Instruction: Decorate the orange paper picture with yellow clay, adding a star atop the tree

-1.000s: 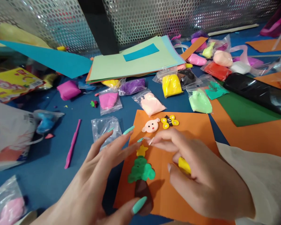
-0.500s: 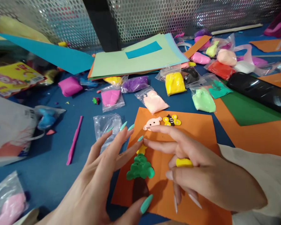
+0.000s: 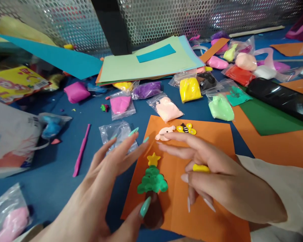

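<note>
Fingers of the left hand (image 3: pixel 91 185) are hovering wide and empty beside the clay tree (image 3: pixel 152 181), which is looking complete, its star (image 3: pixel 154 159) on top, while the right hand's (image 3: pixel 224 183) curled fingers are holding yellow clay (image 3: pixel 201 168), apparently unplaced, just right of it.

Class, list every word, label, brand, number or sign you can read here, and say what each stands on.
No text can be read for certain.
Yellow printed packet: printing and what looks like a barcode, too small and blurred.
White printed bag: small dark print by its upper right edge, too blurred.
</note>
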`<state>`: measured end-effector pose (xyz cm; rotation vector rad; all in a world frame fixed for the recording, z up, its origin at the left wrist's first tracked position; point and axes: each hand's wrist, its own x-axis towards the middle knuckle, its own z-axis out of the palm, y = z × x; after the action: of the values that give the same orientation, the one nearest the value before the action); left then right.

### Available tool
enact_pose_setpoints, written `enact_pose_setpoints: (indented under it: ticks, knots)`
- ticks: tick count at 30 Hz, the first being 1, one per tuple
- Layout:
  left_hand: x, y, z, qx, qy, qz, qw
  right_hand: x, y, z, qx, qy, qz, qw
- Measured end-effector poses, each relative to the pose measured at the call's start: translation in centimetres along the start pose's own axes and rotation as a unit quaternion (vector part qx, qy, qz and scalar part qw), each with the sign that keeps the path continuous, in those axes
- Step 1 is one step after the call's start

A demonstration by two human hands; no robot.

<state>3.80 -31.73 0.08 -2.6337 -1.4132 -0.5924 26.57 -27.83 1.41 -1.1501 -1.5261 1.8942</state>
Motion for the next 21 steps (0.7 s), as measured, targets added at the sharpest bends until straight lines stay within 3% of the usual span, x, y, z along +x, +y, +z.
enact_pose_setpoints:
  ticks: [2,6,11,16,21]
  knots:
    - [0.0,0.4,-0.2,-0.033,0.007,-0.039,0.999,-0.2,-0.1,0.0,-0.081,0.044,-0.045,0.995]
    - [0.3,0.4,0.0,-0.036,-0.001,0.055,0.998,-0.3,0.0,-0.1,-0.186,0.079,-0.138,0.97]
    - [0.7,0.1,0.7,-0.039,-0.016,0.057,0.997,-0.1,0.6,-0.2,-0.248,0.101,-0.211,0.94]
    - [1.0,0.3,1.0,-0.045,-0.022,0.055,0.997,0.3,0.8,-0.5,-0.28,0.092,-0.242,0.925]
    - [0.7,0.0,0.6,-0.03,-0.025,0.04,0.998,0.5,0.6,-0.7,-0.321,0.096,-0.227,0.914]
